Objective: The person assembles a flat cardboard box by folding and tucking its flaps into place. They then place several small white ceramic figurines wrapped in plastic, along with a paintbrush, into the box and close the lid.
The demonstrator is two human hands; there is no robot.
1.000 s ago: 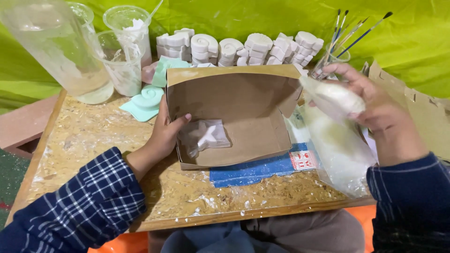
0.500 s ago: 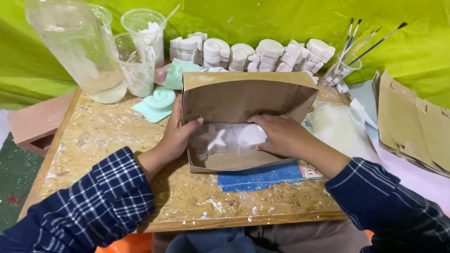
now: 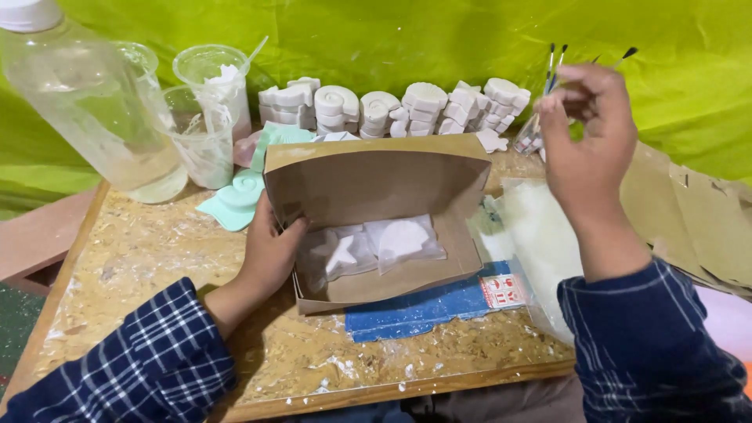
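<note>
An open brown cardboard box (image 3: 376, 178) sits in the middle of the wooden board (image 3: 141, 258). Inside lie two clear bags, one with a white star cast (image 3: 341, 252), one with a white shell cast (image 3: 403, 239). My left hand (image 3: 270, 254) grips the box's left wall. My right hand (image 3: 587, 141) is raised above the board's right side, fingers pinched loosely, close to the paint brushes (image 3: 552, 66) standing in a cup. I cannot see anything held in it.
A row of stacked white plaster casts (image 3: 392, 106) lines the back. A large clear bottle (image 3: 94, 102) and plastic cups (image 3: 207, 102) stand at back left, green moulds (image 3: 239, 196) beside them. Clear bags (image 3: 540, 235) and a blue sheet (image 3: 423, 307) lie to the right; flat cardboard (image 3: 689, 211) at far right.
My right hand put a bagged shell cast into the box beside the star cast, then rose up and to the right toward the brushes. My left hand stayed on the box.
</note>
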